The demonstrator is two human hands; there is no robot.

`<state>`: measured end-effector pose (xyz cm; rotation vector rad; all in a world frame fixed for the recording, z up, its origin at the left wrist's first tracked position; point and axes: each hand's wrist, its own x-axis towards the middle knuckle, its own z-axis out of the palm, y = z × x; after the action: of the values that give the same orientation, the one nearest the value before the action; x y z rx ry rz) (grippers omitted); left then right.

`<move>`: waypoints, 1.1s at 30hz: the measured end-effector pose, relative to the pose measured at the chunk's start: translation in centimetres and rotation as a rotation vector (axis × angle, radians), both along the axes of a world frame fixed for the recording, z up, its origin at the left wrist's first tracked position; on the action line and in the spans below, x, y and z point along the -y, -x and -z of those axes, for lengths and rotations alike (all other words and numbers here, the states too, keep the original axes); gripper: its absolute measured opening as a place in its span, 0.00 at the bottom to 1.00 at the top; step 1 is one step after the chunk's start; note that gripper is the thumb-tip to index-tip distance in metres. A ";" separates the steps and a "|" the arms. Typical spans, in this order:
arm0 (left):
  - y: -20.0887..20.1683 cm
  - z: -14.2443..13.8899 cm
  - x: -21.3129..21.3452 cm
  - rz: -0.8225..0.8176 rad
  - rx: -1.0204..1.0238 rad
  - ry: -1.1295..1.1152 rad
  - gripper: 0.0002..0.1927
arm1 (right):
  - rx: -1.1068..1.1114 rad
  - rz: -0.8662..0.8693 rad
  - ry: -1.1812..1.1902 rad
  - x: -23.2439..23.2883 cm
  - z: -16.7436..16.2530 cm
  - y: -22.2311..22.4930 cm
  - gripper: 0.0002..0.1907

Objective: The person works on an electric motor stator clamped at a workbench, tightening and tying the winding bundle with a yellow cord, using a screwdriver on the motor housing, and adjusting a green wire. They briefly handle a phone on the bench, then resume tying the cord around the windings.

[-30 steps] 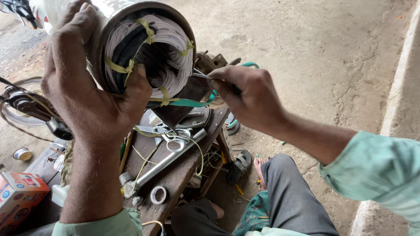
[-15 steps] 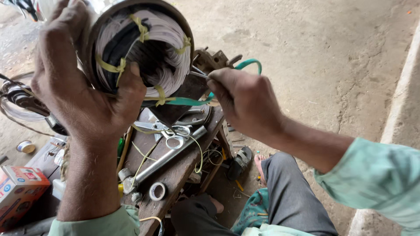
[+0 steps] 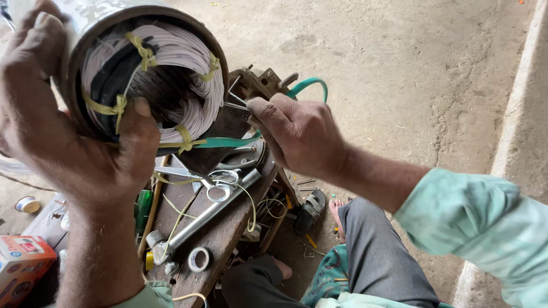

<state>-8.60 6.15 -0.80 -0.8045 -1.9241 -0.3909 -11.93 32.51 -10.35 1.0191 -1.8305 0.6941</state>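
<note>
**Stator winding: slip and snag risks**

Left hand (image 3: 68,142) grips the stator (image 3: 145,74) around its shell, thumb hooked over the rim onto the coil (image 3: 182,68). Right hand (image 3: 299,134) is closed on a thin metal tool (image 3: 235,106), tip right at the coil edge, just beside the left thumb.

Risks, as I judge them:
- Tool tip slips off the wire, nicks insulation or jabs the left thumb; the two are very close.
- Stator is held one-handed in the air above the desk (image 3: 222,234); a hard push with the tool could twist it out of the grip.
- Green sleeve (image 3: 225,142) and yellow ties (image 3: 145,54) could snag or pull loose.

Hard to see: tool's handle and type are hidden in the right fist. Stator's far end is cut off at top. Coil's lower arc is behind the left thumb. Scissors (image 3: 220,179) lie below the hands, partly covered.
</note>
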 end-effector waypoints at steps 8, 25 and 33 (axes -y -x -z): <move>-0.6 0.7 -0.4 0.143 0.137 -0.155 0.37 | 1.021 -0.160 0.186 -0.7 -2.4 -2.6 0.08; -0.4 -0.9 -0.2 -0.020 0.032 -0.059 0.36 | 1.000 -0.186 0.159 0.5 -7.0 -3.7 0.08; -0.4 -0.3 -0.1 -0.024 0.053 -0.064 0.34 | 0.832 0.102 -0.030 2.0 -4.1 -3.1 0.07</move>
<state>-8.16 6.26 -0.51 -0.7351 -1.9591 -0.4609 -8.79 30.48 -6.29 0.6807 -2.5788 1.1396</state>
